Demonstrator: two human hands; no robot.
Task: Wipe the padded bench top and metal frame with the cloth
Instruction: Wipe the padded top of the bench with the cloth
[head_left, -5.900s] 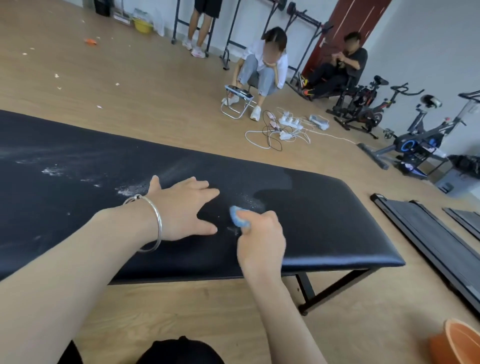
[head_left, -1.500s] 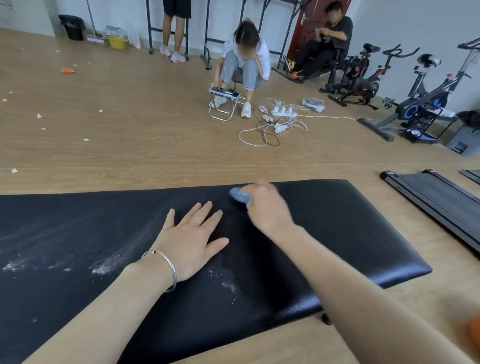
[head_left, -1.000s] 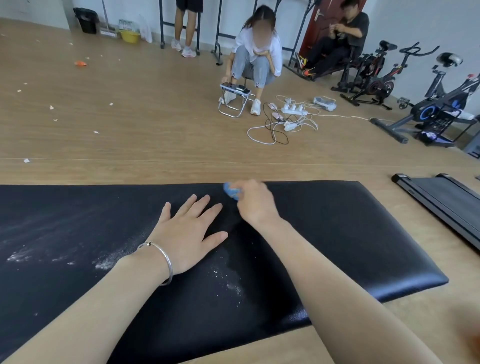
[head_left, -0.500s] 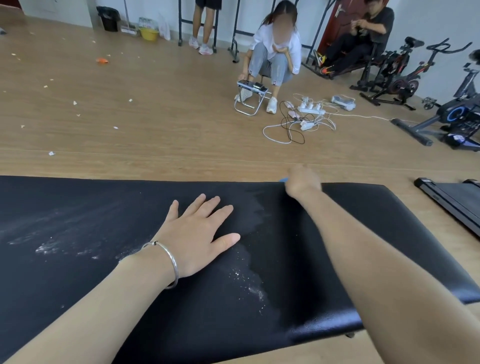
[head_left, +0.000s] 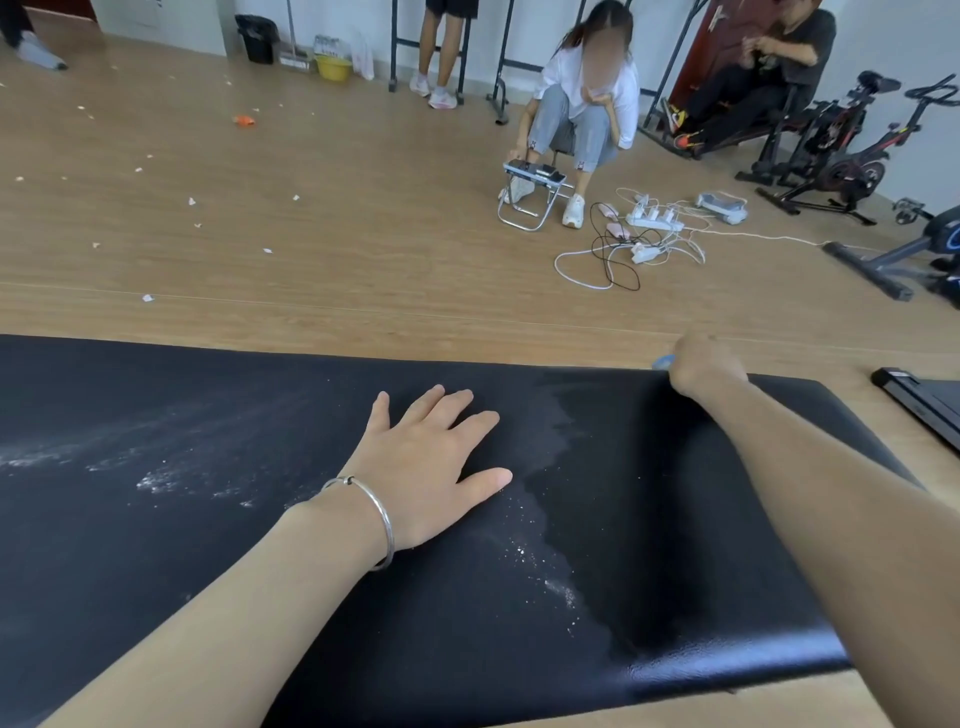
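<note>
Bench top: your black padded bench top (head_left: 649, 545) spans the lower frame; white powder streaks its left and middle, and the patch to the right looks darker and clean.
Cloth: only a blue sliver of the cloth (head_left: 663, 361) shows, at the bench's far edge.
Right hand: your right hand (head_left: 701, 364) is curled around that cloth at the far edge.
Left hand: your left hand (head_left: 426, 462) lies flat on the padding, fingers spread, holding nothing.
Wrist: a silver bangle (head_left: 371, 512) circles your left wrist.

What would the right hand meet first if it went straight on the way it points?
Nothing close: the right hand, gripping the blue cloth, is at the bench top's far edge; beyond looks open above the floor.
</note>
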